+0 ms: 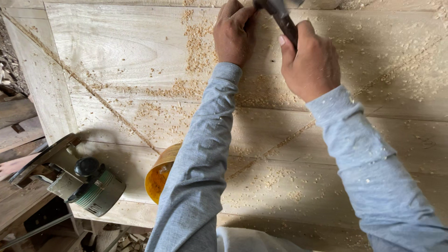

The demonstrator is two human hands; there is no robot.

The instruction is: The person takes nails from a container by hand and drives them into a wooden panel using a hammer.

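Right hand (310, 60) fisted round dark tool handle (285, 23), long axis running up-left from fist, head cut off at top edge. Left hand (233, 32) just beside, fingers curled, pressing on wooden panel (116, 51); held object not visible. Sawdust everywhere.

Lighting: soft, even daylight, moderately bright, no glare or blown highlights. Shadows: diffuse; a broad soft shadow lies on the pale wooden tabletop (116, 51) beneath the left sleeve (200, 158), and another along the near edge; the gap at lower left by the power tool (88, 186) falls dim. Sharpness: wood grain and sawdust (196, 46) crisp at centre. Blur: slight on the left hand (232, 35) and right hand (310, 63) at the far edge. Distortion: mild wide-angle bowing of board lines toward the left border.
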